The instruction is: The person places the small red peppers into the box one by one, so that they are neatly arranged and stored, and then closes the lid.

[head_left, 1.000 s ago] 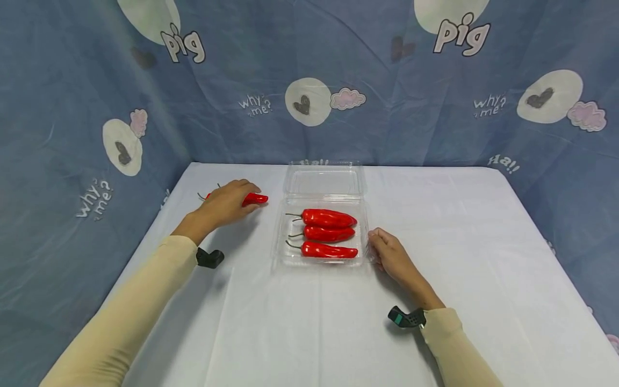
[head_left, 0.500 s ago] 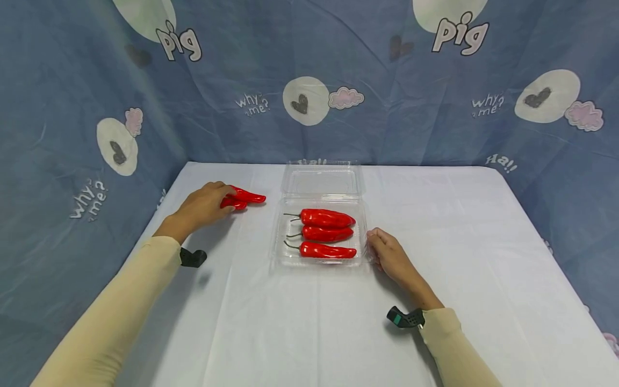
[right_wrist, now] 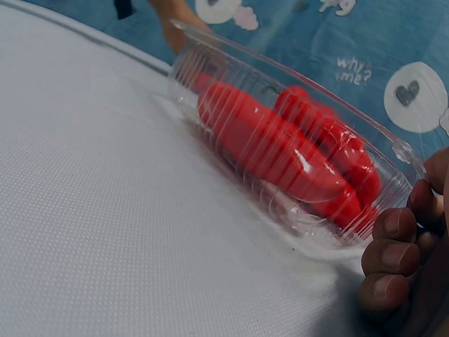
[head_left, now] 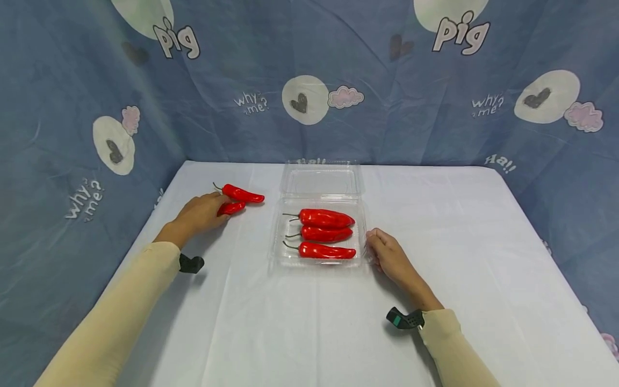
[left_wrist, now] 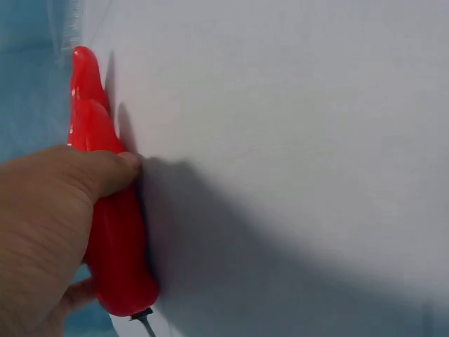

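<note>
In the head view my left hand (head_left: 200, 212) grips a red chili pepper (head_left: 233, 208) lying at the left of the table. The left wrist view shows my thumb across that pepper (left_wrist: 116, 239), its dark stem pointing down. Just beyond it lies another red pepper (head_left: 242, 194), apart from my fingers. At mid-table stands a clear plastic clamshell box (head_left: 276, 239) with its lid (head_left: 321, 180) folded back. Three red peppers (head_left: 326, 250) lie side by side in it, stems to the left. My right hand (head_left: 390, 257) pinches the box's right rim.
A white cloth covers the table (head_left: 319, 328). Behind it and along its left side hangs a blue printed curtain (head_left: 217, 80). A black band (head_left: 405, 318) sits on my right wrist, and another band (head_left: 192, 264) on my left.
My left hand has drawn back to the left, uncovering the farther pepper, and its grip is now on the nearer one. The right hand and the box stay put.
</note>
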Demonstrator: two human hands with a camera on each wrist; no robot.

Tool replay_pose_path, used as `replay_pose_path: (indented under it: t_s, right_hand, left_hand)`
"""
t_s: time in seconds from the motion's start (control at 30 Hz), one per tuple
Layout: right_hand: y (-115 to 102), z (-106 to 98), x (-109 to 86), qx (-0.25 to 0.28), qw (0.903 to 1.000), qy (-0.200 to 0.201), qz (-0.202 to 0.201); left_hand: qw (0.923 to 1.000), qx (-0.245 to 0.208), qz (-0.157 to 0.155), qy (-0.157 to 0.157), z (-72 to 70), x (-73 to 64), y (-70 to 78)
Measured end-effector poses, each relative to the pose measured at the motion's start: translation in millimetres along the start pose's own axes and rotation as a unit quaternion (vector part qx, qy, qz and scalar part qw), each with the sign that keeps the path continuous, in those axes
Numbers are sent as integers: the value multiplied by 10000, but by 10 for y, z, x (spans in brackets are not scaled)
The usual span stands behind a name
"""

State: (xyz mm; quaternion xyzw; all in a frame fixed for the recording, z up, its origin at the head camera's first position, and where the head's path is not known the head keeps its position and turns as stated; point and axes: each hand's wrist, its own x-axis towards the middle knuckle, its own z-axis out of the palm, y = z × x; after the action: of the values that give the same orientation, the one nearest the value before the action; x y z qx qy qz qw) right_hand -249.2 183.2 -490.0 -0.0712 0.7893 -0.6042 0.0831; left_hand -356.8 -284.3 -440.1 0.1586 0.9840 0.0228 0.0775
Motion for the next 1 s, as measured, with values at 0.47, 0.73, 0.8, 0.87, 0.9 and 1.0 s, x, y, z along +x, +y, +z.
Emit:
replay_pose_path:
  t_s: [0.47,0.73,0.8,0.87,0.9,1.0]
  right_hand:
    - [16,11,-1,24,10000,46,-50]
    - [21,9,3,-1,9998,29,-205]
    - [12,10,0,-1,9998,25,-182]
    - [3,12,-5,16,9999,28,-118]
    - [-45,14,-22,29,10000,20,-70]
    - [-211,18,-93,32,10000,-43,-28]
  left_hand:
    - [9994,-235,-233,136,96,-79,23]
    - [9986,-386,-343,121,65,-144,45]
    - [9985,-431,-276,200,60,-155,50]
    - [9982,-487,-204,297,54,-167,59]
    - [9980,-507,-164,336,51,-176,65]
    - [9972,-603,-123,415,31,-211,100]
